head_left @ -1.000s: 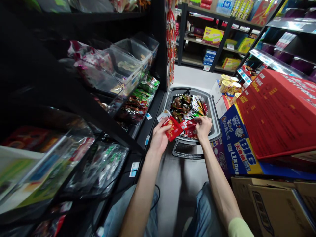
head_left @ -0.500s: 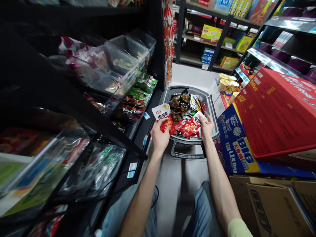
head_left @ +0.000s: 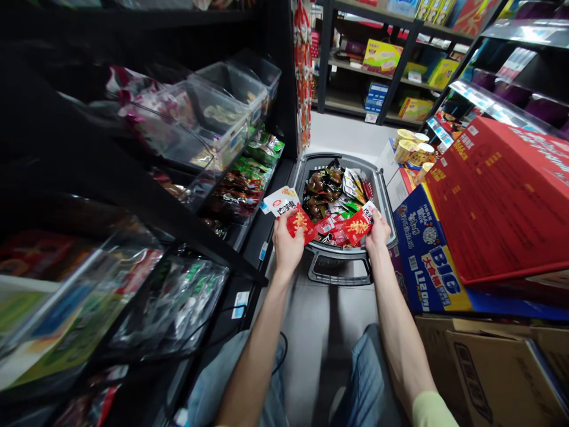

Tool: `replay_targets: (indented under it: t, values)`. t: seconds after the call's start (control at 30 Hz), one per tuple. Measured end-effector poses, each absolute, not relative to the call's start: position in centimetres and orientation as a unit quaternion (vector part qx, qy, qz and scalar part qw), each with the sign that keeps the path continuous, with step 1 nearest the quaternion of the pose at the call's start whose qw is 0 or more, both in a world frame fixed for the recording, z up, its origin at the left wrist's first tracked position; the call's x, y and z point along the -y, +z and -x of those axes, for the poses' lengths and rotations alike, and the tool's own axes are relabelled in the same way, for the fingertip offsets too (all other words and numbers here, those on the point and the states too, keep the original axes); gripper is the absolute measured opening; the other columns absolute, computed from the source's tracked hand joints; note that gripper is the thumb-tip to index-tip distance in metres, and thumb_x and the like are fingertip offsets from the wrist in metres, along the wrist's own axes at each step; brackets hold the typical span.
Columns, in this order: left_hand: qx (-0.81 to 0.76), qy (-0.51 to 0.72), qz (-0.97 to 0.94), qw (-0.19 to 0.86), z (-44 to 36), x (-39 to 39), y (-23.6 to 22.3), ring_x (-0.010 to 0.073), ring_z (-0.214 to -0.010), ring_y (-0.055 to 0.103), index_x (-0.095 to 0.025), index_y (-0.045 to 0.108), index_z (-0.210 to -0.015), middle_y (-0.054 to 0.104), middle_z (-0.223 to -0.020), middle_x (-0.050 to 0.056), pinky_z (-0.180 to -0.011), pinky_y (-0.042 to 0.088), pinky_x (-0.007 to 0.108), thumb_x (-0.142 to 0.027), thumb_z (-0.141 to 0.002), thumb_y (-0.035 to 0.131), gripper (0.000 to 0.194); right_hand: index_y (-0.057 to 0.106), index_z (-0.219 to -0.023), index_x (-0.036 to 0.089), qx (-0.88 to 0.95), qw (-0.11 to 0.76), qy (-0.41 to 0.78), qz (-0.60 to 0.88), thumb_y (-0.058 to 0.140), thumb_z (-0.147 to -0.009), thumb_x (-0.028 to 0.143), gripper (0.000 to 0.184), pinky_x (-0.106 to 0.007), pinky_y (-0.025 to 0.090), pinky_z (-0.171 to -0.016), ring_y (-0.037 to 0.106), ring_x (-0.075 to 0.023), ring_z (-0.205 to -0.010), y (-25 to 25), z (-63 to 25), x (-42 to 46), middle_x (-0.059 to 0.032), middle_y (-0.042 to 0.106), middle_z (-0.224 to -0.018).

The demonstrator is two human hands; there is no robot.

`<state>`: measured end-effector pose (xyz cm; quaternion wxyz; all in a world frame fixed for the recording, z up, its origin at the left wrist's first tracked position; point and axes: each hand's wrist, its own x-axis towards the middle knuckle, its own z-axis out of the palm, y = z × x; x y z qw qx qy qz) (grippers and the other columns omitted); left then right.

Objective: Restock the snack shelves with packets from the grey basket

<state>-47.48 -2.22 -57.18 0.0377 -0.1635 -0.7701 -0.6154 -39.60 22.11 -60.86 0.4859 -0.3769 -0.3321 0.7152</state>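
My left hand (head_left: 288, 240) is closed on a red and white snack packet (head_left: 299, 220), held over the near left rim of a grey shopping basket (head_left: 390, 207). A second red and white snack packet (head_left: 359, 225) is pinched in my right hand (head_left: 379, 230) above the basket's near right side. Inside the basket lie dark brown glossy packets (head_left: 326, 184), white and yellow packets (head_left: 353, 185) and more red packets (head_left: 329, 237) between my hands. The basket stands on the floor, its handle (head_left: 340, 277) toward me.
On my left, a black shelf holds clear plastic bins (head_left: 226, 112) and green and red packets (head_left: 249, 172). To the right are stacked cartons, a red box (head_left: 498, 201) over a blue box (head_left: 427, 255), and brown cardboard boxes (head_left: 480, 367). Shelving with yellow boxes (head_left: 382, 57) stands behind.
My right hand has moved slightly right with its packet, widening the gap between the two packets. The left packet has shifted a little left. The view has moved slightly.
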Motion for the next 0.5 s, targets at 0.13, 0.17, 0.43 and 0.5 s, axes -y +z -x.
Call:
replay_targets:
  t: [0.13,0.17,0.43,0.5]
  values:
    - [0.762,-0.617,0.194,-0.008,47.0,1.8,-56.6,0.0294,-0.125,0.063,-0.020,0.072,-0.120,0.068,-0.127,0.012,-0.116,0.044,0.045,-0.026,-0.096,0.056,0.029,0.072,-0.093,0.017,0.379,0.449,0.738,0.331,0.094,-0.064,0.038,0.042,-0.027,0.063,-0.073,0.073,-0.0153,-0.071,-59.2,39.9,-20.3,-0.0002,0.079,-0.078]
    - [0.753,-0.625,0.204,-0.029,46.8,1.7,-56.5,0.0302,-0.125,0.063,-0.020,0.073,-0.119,0.069,-0.127,0.012,-0.115,0.044,0.045,-0.034,-0.100,0.053,0.031,0.072,-0.095,0.017,0.405,0.433,0.743,0.312,0.093,-0.064,0.039,0.043,-0.028,0.063,-0.073,0.074,-0.0161,-0.072,-58.6,40.1,-19.4,-0.0006,0.080,-0.080]
    - [0.722,-0.627,0.240,-0.165,46.2,1.0,-57.3,0.0297,-0.094,0.074,-0.018,0.073,-0.109,0.080,-0.105,0.010,-0.087,0.059,0.041,-0.040,-0.078,0.083,0.039,0.077,-0.105,0.020,0.635,0.310,0.690,0.158,0.067,-0.088,0.062,0.046,-0.033,0.059,-0.084,0.075,-0.0226,-0.095,-56.5,42.4,-14.0,-0.0064,0.081,-0.100]
    - [0.736,-0.629,0.214,-0.128,46.5,1.1,-57.5,0.0295,-0.096,0.075,-0.018,0.071,-0.109,0.079,-0.107,0.011,-0.088,0.058,0.041,-0.037,-0.080,0.080,0.036,0.077,-0.109,0.019,0.711,0.299,0.608,0.189,0.046,-0.101,0.061,0.052,-0.035,0.056,-0.094,0.072,-0.0239,-0.110,-57.2,42.4,-14.9,-0.0092,0.079,-0.114]
